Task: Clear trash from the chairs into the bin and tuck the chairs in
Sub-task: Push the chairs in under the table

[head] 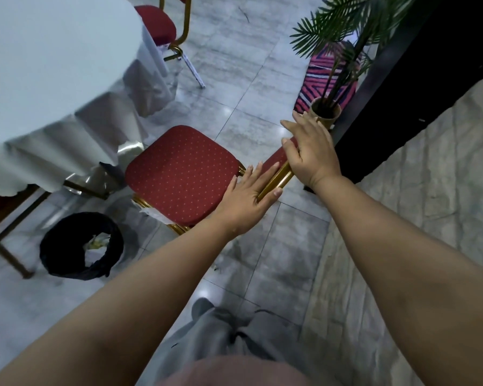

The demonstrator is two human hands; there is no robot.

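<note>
Step in hand: tucking the chair (179, 174) in toward the worktop (53, 79); judged from both hands set on the chair back.
Left hand (246, 196): nearest; flat and open, fingers (258, 172) stretched over the rear edge of the seat, thumb hooked under the gold rail of the chair back (276, 174); resting and pressing, not closed in a grip.
Right hand (310, 151): just beyond, on the top of the chair back; palm down, fingers spread and curling loosely over the red padding; mostly open, a light hold at best.
Arms: both reaching forward, nearly straight, left lower and right higher along the chair back.
How to do it well: push evenly with both hands so the chair slides straight and does not swing; keep the push low and steady; aim the front of the seat under the hanging cloth; stop before the cloth bunches.
Chair: front edge already at the cloth's hem, seat bare of trash; a strip of white wrapping (155, 214) hanging at the seat's left corner, worth checking.
Bin (81, 246): left of the chair on the floor, black liner, trash inside.
Farther chair (156, 23): beyond the first chair, beside the worktop, seat looking clear.
Plant pot (325, 110): just beyond the chair back, close to the right hand; best kept clear.
</note>
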